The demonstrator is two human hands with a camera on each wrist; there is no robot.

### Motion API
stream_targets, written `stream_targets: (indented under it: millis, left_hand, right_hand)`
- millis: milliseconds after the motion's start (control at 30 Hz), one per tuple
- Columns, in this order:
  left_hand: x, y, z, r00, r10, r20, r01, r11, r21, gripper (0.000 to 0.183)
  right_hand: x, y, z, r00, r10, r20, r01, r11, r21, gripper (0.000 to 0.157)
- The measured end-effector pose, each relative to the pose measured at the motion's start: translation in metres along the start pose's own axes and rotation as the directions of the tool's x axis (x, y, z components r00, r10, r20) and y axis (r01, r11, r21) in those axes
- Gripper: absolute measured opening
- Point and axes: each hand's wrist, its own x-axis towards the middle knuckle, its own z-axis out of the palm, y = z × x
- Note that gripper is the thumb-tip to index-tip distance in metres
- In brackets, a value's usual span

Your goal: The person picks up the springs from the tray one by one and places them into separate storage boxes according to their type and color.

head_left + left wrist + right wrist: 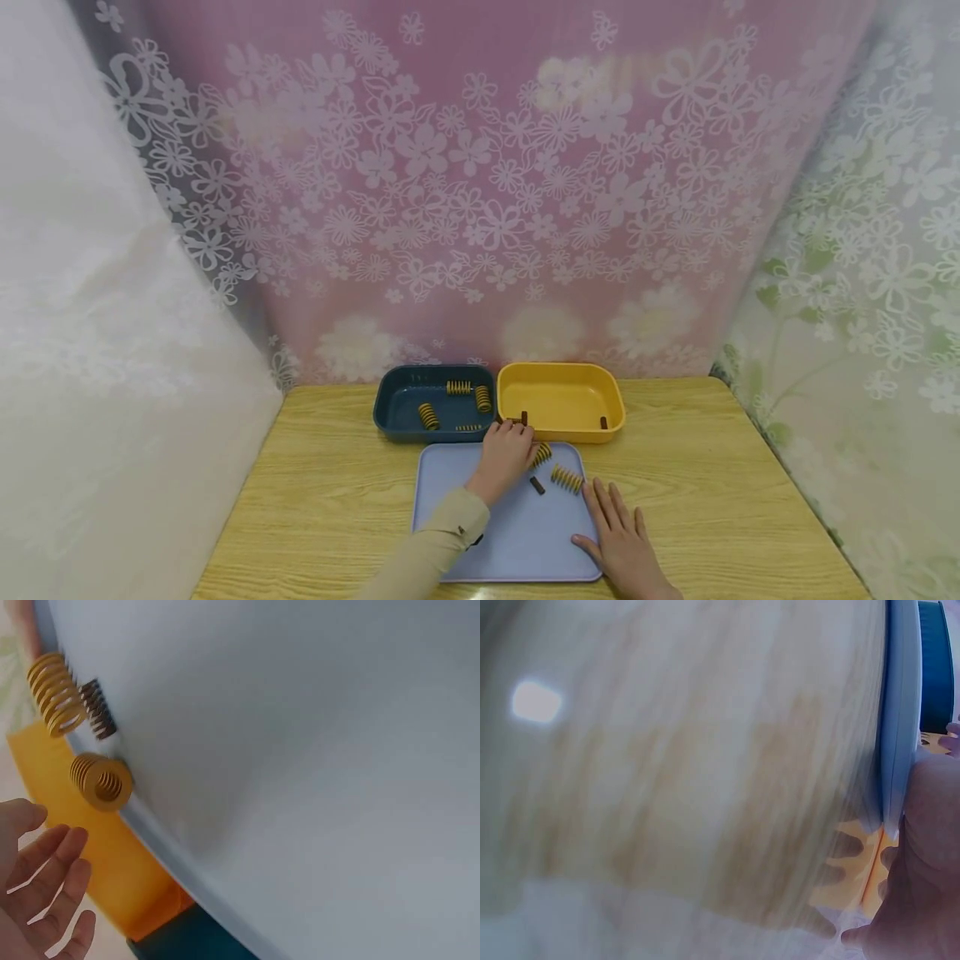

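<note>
My left hand (504, 460) reaches across the tray to the near wall of the yellow box (561, 436). In the left wrist view its fingers (56, 885) are spread, with nothing between them. Beside it on the pale blue tray (517, 542) is a yellow coil spring (542, 454). A second yellow spring (566, 478) lies by the tray's right edge, and a small brown spring (537, 485) lies below the two. My right hand (624, 546) rests at the tray's right edge, fingers extended and holding nothing.
A dark blue box (390, 427) left of the yellow one contains several springs, including a yellow spring (428, 417). Small brown pieces lie inside the yellow box, one brown piece (603, 423) at its right. Both boxes stand behind the tray on a wooden table (330, 500), before a floral curtain (487, 208).
</note>
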Motion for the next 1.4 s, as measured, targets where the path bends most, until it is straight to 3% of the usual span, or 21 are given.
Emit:
stream_targets:
  millis: [233, 467, 633, 800, 933, 1100, 1233, 1400]
  left_hand:
    - [-0.006, 0.009, 0.013, 0.994, -0.025, 0.105, 0.024, 1.0, 0.013, 0.023]
    - [-0.004, 0.017, 0.02, 0.966, -0.068, 0.249, 0.048, 0.995, 0.086, 0.036]
    - [-0.004, 0.02, 0.023, 0.961, -0.077, 0.266, 0.042, 0.99, 0.133, 0.041]
    - [-0.006, 0.018, 0.024, 0.961, -0.075, 0.265, 0.046, 0.993, 0.112, 0.04]
    - [-0.008, 0.012, 0.019, 0.975, -0.057, 0.214, 0.046, 0.997, 0.054, 0.037]
    - [-0.01, 0.002, 0.012, 1.0, -0.018, 0.024, 0.018, 1.0, 0.016, 0.037]
    - [-0.008, -0.006, 0.004, 0.994, -0.005, -0.109, 0.006, 1.0, 0.012, 0.04]
    - [-0.004, -0.016, -0.003, 0.987, -0.013, -0.158, 0.017, 1.0, 0.024, 0.037]
  right_hand:
    - [-0.001, -0.001, 0.001, 1.0, 0.0, 0.006, 0.0, 1.0, -0.005, 0.082]
    - [-0.002, -0.004, -0.002, 1.0, -0.012, -0.016, 0.012, 1.0, 0.006, 0.081]
    - [-0.001, -0.004, 0.0, 1.0, -0.007, -0.008, 0.007, 1.0, -0.005, 0.082]
    - [0.0, -0.003, 0.003, 1.0, -0.005, 0.005, 0.005, 1.0, -0.006, 0.083]
    - [0.001, -0.001, 0.004, 1.0, 0.003, 0.014, -0.002, 1.0, -0.006, 0.083]
    - [0.001, 0.001, 0.005, 1.0, -0.001, 0.011, 0.001, 1.0, -0.014, 0.083]
    - [0.001, 0.003, 0.006, 1.0, -0.008, -0.005, 0.008, 1.0, -0.011, 0.083]
    - [0.002, 0.005, 0.005, 1.0, -0.013, -0.017, 0.013, 1.0, -0.01, 0.083]
